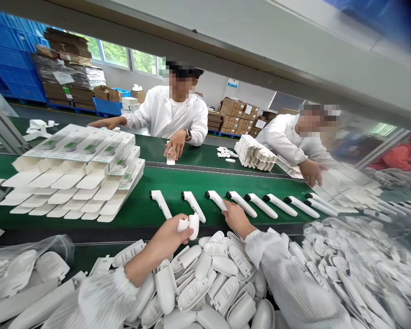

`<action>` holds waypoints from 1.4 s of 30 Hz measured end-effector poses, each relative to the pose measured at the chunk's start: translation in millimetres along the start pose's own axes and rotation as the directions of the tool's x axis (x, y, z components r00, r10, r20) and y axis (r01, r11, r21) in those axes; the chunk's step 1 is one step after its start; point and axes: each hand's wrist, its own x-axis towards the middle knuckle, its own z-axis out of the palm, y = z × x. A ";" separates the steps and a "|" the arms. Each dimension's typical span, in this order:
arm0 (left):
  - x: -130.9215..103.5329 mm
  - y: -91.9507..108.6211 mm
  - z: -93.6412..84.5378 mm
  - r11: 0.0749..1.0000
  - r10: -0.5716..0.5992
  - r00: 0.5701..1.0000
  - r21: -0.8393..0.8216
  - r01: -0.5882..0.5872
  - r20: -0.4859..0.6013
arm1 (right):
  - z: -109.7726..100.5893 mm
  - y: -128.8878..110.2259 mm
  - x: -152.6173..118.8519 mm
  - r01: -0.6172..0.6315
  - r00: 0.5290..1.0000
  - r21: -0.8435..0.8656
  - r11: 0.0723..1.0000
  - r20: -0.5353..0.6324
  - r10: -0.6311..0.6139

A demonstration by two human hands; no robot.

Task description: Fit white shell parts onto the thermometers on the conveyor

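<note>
1. From where I'm standing, the left hand (178, 228) is clamped on white battery covers (193, 226), pinched between thumb and fingers just above the near edge of the green conveyor belt (178, 180); there seem to be two pieces.
2. The right hand (238, 218) reaches over to the white handheld thermometer (215, 199), third from the left in the row on the belt. Its fingers are at the handle's lower end; whether they squeeze it or merely rest there, I cannot tell.
3. As for progress, the thermometer row (280, 206) to the right of that hand looks smooth along the handles, so I'd judge those finished with covers. The two leftmost thermometers (193, 206) show notched, uneven handles and seem to be without covers. The touched one is partly hidden by the fingers, so its state is unclear.
4. Plenty of loose parts remain: a big heap of covers (222, 265) lies beneath and between the forearms, on the near side of the belt.
5. The touched thermometer lies flat, its dark-tipped head pointing up-left toward the far side, its handle running down-right toward the wearer. Its long axis is slanted across the belt, roughly parallel to its neighbours.
</note>
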 end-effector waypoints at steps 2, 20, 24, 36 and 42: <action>2.0 0.9 4.5 0.992 -0.014 1.000 -0.124 0.011 -0.019 | -8.2 0.5 -3.6 -0.014 1.000 -0.001 1.000 -0.023 0.014; 11.9 -11.7 2.2 0.875 -0.095 0.958 -0.482 -0.050 -0.272 | 9.0 -37.9 -6.3 0.129 0.992 0.145 0.981 -0.030 -0.126; 4.6 -11.7 -8.4 0.864 -0.078 0.950 -0.497 -0.087 -0.304 | 7.0 -33.7 -3.3 0.136 0.991 0.027 0.990 -0.017 -0.136; -2.4 -3.4 7.1 0.886 0.012 0.919 -0.422 -0.193 -0.395 | 1.2 -89.2 -20.1 0.245 0.948 0.687 0.684 -0.021 -0.318; -96.8 27.4 -38.0 0.839 0.362 0.834 -0.244 -0.486 -0.417 | 17.4 -73.0 -3.9 0.216 0.976 0.186 0.958 -0.018 -0.217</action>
